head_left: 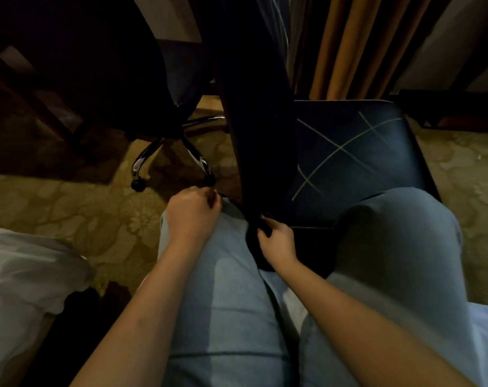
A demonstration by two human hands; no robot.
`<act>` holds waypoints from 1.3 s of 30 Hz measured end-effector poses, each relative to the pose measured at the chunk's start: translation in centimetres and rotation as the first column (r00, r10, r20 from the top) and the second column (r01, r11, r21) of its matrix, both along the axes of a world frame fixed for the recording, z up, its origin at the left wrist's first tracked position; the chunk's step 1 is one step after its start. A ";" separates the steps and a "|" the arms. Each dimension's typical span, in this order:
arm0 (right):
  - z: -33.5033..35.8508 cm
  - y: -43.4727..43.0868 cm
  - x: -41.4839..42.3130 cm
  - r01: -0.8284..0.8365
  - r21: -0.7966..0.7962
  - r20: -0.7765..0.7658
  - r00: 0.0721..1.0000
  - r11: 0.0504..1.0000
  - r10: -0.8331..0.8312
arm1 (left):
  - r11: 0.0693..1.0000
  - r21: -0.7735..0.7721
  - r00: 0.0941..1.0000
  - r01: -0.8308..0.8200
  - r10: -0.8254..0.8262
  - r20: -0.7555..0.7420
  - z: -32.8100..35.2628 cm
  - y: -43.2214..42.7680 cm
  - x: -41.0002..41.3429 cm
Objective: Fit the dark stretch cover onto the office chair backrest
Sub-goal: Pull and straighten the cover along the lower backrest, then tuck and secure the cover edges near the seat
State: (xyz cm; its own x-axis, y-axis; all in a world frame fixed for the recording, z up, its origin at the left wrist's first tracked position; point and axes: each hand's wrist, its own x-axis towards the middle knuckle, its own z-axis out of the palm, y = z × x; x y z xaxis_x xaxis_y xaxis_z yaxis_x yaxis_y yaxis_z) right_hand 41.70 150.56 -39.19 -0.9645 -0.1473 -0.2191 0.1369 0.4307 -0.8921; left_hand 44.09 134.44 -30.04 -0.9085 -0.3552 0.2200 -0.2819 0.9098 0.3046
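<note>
Step in hand: lower hem of the dark stretch cover (249, 163) being drawn down at the foot of the backrest (279, 29); judged late in the fitting, since dark fabric appears to clothe the backrest from top to foot.
Cover position: on the backrest, which is seen edge-on; a thin dark band curves out from its foot toward the left.
Right hand (276, 243): at the foot of the backrest, fingers curled round a bunch of the dark hem.
Left hand (192, 213): left of the backrest foot, fingers curled tight, thumb to forefinger, apparently pinching the far end of that band.
Next move, judged: an even downward pull from both hands, then tucking the hem under the bottom edge without slack.
Seat (348, 157): right of the backrest, crossed pale lines.
Second chair (164, 152): left of the backrest, chrome base on carpet.
Hidden: the backrest's bottom edge, behind hands and knees; its top, cut off by the frame.
Hard to make out: cover against frame, black on black in low light; any seam or elastic.
</note>
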 end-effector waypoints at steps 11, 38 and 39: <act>1.4 1.5 -1.5 0.010 -0.043 0.076 0.997 0.999 -0.007 | 0.969 -0.043 0.970 0.242 -0.241 0.016 0.1 2.1 -0.3; -5.0 2.7 -1.6 -0.399 0.786 0.026 0.785 0.473 0.620 | 0.964 0.083 0.961 0.254 -0.261 0.088 -1.3 3.2 -0.9; -4.8 3.2 -1.4 -0.415 0.790 0.041 0.770 0.450 0.637 | 0.966 0.079 0.962 0.247 -0.254 0.099 -1.3 3.2 -0.9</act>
